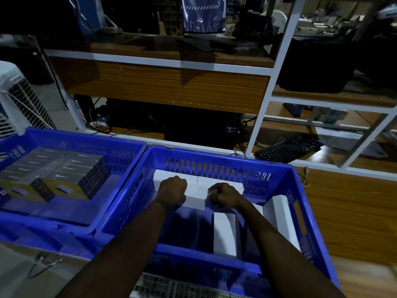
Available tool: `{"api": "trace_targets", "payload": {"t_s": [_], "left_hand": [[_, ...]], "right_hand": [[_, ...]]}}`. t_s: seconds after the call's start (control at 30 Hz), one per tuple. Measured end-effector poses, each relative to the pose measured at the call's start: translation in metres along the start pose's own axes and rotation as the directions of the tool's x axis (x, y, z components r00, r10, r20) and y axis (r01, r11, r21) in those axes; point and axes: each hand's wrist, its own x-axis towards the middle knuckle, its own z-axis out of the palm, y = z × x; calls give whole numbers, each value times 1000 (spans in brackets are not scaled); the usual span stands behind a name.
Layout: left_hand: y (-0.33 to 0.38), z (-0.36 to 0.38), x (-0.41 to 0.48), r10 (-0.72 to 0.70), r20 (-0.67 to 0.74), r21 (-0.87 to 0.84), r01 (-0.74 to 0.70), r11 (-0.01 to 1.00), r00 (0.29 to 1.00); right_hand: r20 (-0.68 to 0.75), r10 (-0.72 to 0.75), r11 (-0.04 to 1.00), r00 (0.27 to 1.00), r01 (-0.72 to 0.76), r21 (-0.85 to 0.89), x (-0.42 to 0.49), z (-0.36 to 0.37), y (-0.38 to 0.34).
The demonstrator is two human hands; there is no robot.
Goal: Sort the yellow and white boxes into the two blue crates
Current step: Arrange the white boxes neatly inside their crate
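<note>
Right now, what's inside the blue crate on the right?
White boxes: some along the far wall, held by the left grip and right grip, others standing nearer. The arms hide part of the blue crate floor.

Both arms outstretched; left grip, right grip curled

The scene is dimly lit, and the upper left background is swallowed in near-black shadow. The white boxes in the right crate are rendered brightest, almost blown out. The white shelf frame is bowed by wide-angle distortion. The lower right corner is smeared by blur, and fine detail is lost in noise.
</note>
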Motion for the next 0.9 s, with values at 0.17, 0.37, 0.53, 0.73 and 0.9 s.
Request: {"api": "trace_targets", "payload": {"t_s": [0.17, 0.37, 0.53, 0.73, 0.9], "left_hand": [[6, 5, -4, 69, 186, -96, -51, 994, 980], [4, 4, -3, 71, 279, -184, -19, 983, 958], [2, 4, -1, 94, 350, -211, -19, 977, 932], [-6, 6, 11, 101, 428, -218, -6, 976, 898], [-7, 10, 13, 81, 443, -182, 1, 983, 893]], "right_hand": [[-16, -7, 994, 1000, 5, -114, 2, 0, 2], [36, 11, 998, 999, -9, -61, 6, 5, 3], [52, 53, 998, 997, -54, 23, 5, 6, 4], [174, -46, 995, 984, 59, -74, 12, 28, -8], [291, -89, 979, 953, 137, -151, 39, 38, 18]]}}
